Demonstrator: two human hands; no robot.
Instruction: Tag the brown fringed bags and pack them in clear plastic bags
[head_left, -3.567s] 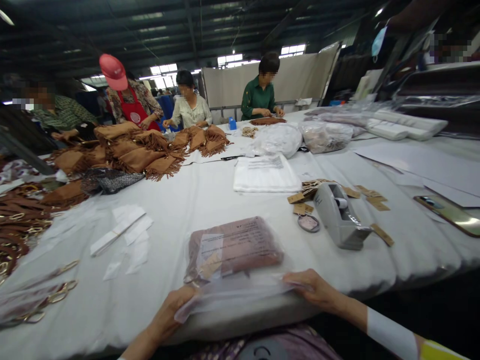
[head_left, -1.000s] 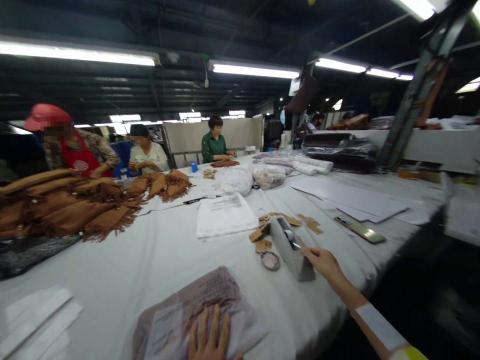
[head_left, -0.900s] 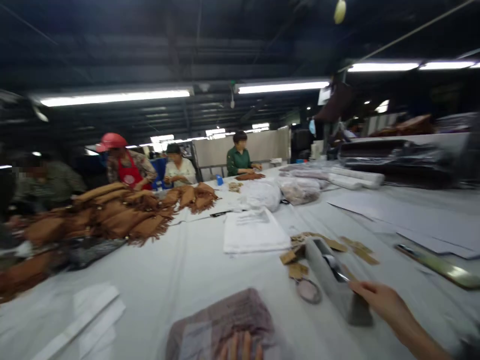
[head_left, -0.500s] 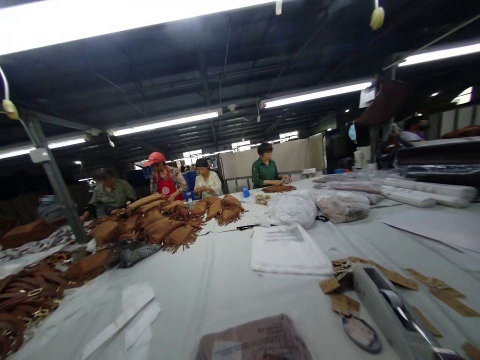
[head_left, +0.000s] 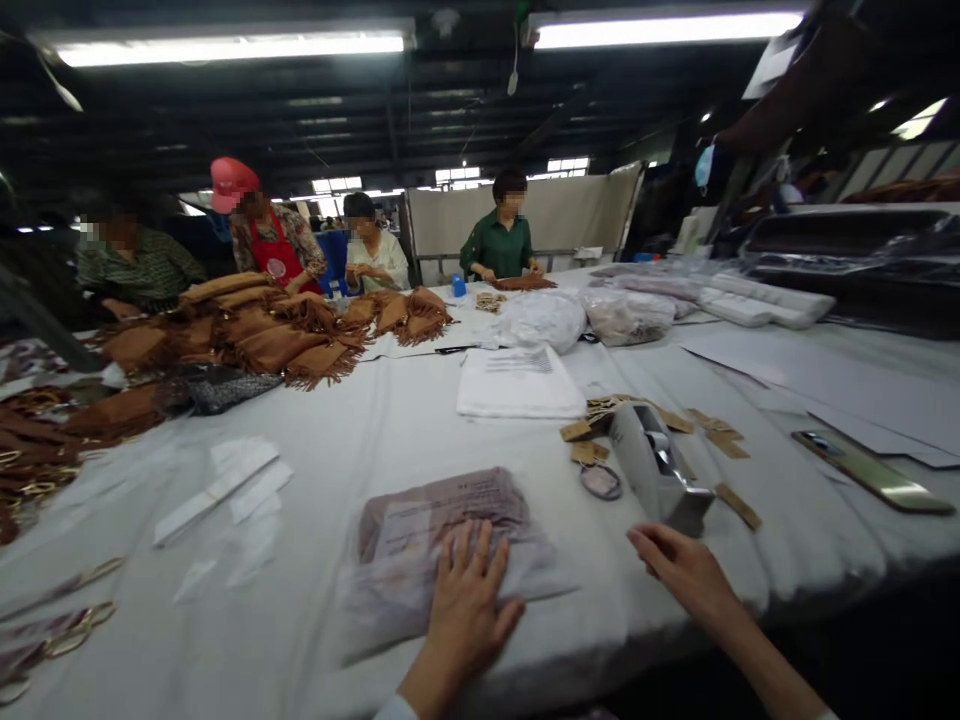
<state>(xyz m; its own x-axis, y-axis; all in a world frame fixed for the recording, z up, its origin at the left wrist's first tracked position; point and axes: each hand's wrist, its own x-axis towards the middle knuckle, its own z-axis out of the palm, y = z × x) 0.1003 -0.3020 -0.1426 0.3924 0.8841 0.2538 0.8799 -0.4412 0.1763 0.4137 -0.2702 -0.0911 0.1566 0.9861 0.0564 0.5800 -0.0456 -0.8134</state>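
Note:
My left hand [head_left: 469,600] lies flat, fingers spread, on a clear plastic bag [head_left: 390,610] with something brown folded inside. The bag rests on the white-covered table near its front edge. My right hand [head_left: 690,575] is just in front of a grey tape dispenser [head_left: 645,460], its thumb and fingers pressed together; whatever they may hold is too small to make out. Beside the dispenser lie kraft paper tags [head_left: 589,452] and an oval tag [head_left: 600,482].
White paper strips [head_left: 217,490] lie to the left, and brown fringed bags [head_left: 300,340] are piled behind them. A stack of white bags [head_left: 521,385] sits mid-table. A phone [head_left: 870,470] lies at the right. Several co-workers, one in a green top [head_left: 499,240], are across the table.
The view has tilted down, bringing both my hands and the phone into sight. The co-worker in green now has both hands on a brown piece.

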